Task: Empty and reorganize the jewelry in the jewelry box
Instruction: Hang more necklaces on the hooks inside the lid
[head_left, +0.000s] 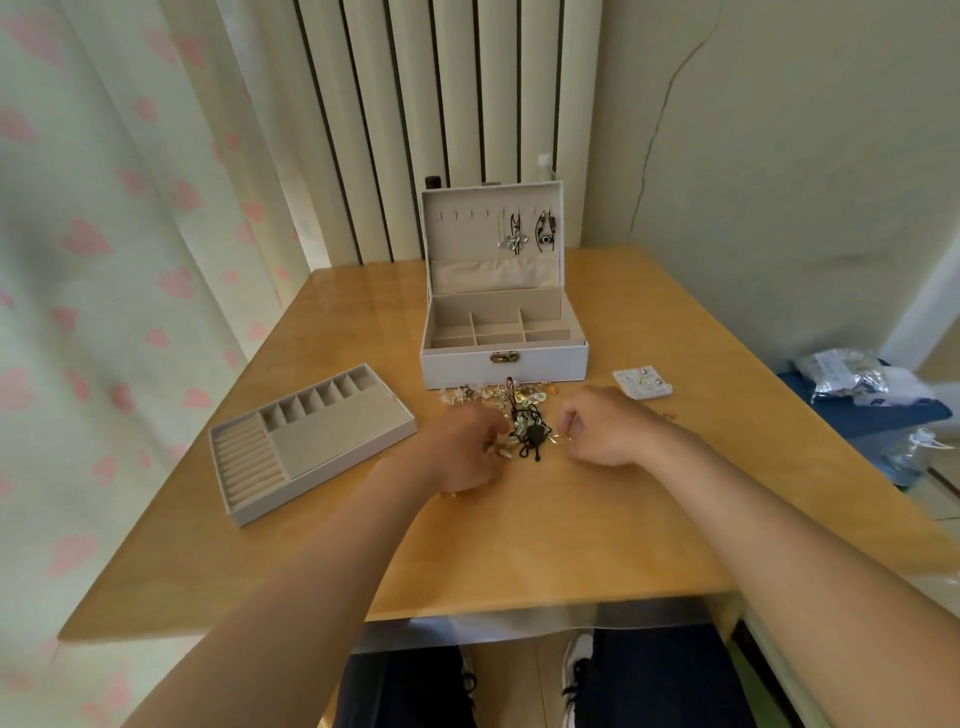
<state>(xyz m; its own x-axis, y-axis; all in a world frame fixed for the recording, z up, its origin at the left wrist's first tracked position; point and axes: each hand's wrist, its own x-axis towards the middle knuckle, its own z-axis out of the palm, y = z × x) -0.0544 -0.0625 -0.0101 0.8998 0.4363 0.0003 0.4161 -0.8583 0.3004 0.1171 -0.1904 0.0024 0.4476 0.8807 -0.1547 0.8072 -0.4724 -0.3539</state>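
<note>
I am seeing both hands, left hand (470, 451) and right hand (605, 423), curling loosely over the tangled jewelry heap (511, 413) (pinch unclear) before the open white jewelry box (501, 332), flanked by the beige velvet tray (311, 441) and small earring card (642, 383).

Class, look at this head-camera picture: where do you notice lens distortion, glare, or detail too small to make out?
Head view: the wide lens bends the table edges and stretches both forearms; soft daylight leaves a pale sheen on the tabletop beside the jewelry box; the jewelry pile between the left hand and right hand is too small to tell piece by piece.
</note>
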